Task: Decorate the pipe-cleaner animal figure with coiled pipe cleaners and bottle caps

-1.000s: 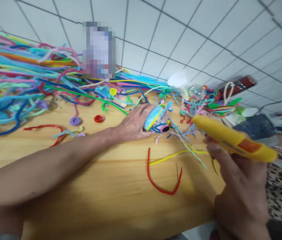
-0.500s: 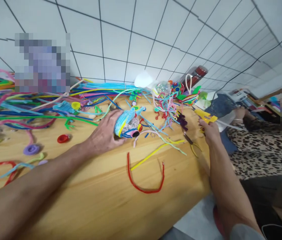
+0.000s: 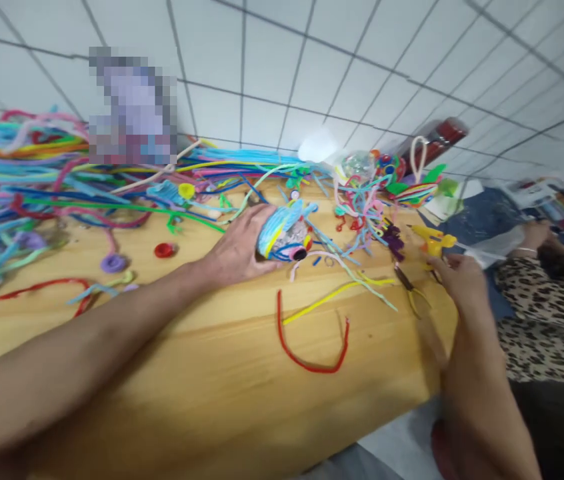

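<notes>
My left hand (image 3: pixel 239 248) is wrapped round a clear ball-like ornament (image 3: pixel 289 235) partly covered in blue and yellow pipe cleaners, with a pink and black round piece low on its front. At the table's right end my right hand (image 3: pixel 465 277) has its fingers closed at a yellow glue gun (image 3: pixel 432 241); the grip is partly hidden. A red pipe cleaner (image 3: pixel 307 365) bent in a U and a yellow one (image 3: pixel 332 295) lie in front of the ornament. Pliers (image 3: pixel 413 291) rest left of my right hand.
Many coloured pipe cleaners (image 3: pixel 7 175) are heaped at the left and back of the wooden table (image 3: pixel 202 393). A red bottle cap (image 3: pixel 165 250) and a purple ring (image 3: pixel 113 263) lie nearby. A person in leopard print (image 3: pixel 552 333) is at the right.
The camera view has shifted, so the table things appear farther right. The glue gun now lies lower in my right hand's reach, with its nozzle turned left; my left hand keeps its hold on the ornament.
</notes>
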The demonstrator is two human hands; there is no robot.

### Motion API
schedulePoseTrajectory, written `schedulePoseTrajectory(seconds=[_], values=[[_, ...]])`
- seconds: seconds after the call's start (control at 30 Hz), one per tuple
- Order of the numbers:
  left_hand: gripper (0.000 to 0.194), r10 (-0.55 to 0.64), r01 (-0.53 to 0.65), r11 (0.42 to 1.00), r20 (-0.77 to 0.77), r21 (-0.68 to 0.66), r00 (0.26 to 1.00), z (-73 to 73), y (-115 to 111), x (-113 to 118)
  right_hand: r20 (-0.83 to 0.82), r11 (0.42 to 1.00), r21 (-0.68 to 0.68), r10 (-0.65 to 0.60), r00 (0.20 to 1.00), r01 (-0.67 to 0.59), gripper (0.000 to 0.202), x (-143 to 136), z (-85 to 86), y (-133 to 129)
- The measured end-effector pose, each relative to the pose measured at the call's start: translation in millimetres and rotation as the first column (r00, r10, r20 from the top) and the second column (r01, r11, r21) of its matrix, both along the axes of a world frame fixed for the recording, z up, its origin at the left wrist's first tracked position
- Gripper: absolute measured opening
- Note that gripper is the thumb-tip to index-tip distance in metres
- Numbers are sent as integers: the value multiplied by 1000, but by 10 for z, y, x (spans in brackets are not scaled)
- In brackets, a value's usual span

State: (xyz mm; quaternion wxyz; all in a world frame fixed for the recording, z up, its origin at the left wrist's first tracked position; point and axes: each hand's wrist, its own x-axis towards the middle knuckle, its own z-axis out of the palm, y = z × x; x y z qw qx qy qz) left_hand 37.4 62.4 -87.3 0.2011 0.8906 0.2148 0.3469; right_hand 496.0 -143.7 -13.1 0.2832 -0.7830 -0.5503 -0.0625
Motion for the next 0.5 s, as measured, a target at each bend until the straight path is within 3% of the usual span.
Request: schedulePoseTrajectory(seconds=[0.07, 0.13, 0.17, 0.23, 0.33, 0.4, 0.5], values=[[105, -21, 21, 1000, 15, -7, 1000, -17, 21, 5, 49, 998, 4, -58, 997, 58, 42, -257, 122, -88], [105, -43, 44, 999, 36, -5, 998, -41, 46, 15, 128, 995, 32, -98, 987, 95, 19, -673, 174, -161], [105, -48, 48, 999, 47, -4, 998, -53, 58, 20, 136, 999, 32, -40, 990, 36, 12, -928, 175, -194], [104, -64, 64, 998, 61, 3, 996, -67, 73, 29, 126, 968, -6, 252, 960, -253, 14, -1473, 143, -247], [104, -83, 84, 996, 72, -11, 994, -66, 81, 36, 91, 825, -130, 563, 822, -550, 10, -2186, 65, -263], [105, -88, 90, 996, 71, -25, 994, -56, 79, 39, 99, 774, -219, 623, 776, -594, 18, -2515, 8, -222], [107, -76, 78, 996, 63, -32, 995, -48, 71, 46, 191, 784, -314, 605, 773, -536, 31, -2820, -109, -108]])
